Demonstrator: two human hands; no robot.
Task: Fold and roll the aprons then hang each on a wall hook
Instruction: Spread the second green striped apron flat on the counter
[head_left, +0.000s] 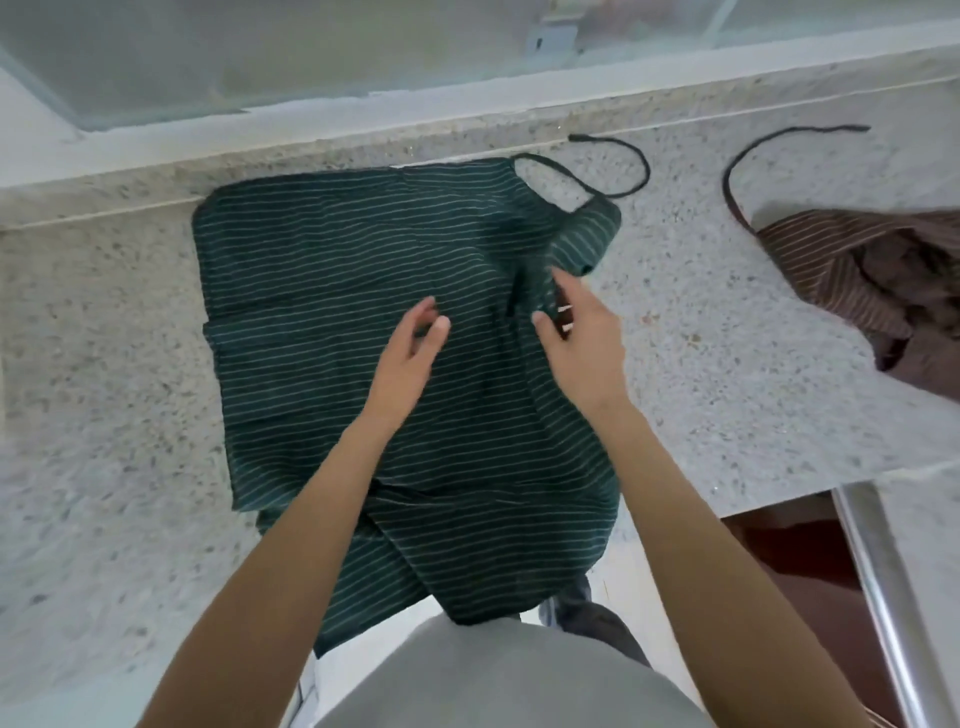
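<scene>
- Left hand (410, 358) hovers with a loose, empty grip over the green striped apron (363, 291).
- Right hand (584, 332), fingers relaxed, empty, sits at the apron's right edge.
- The apron's near edge overhangs the speckled surface (104, 364).
- Brown striped apron (872, 280) lies well apart on the right.
</scene>
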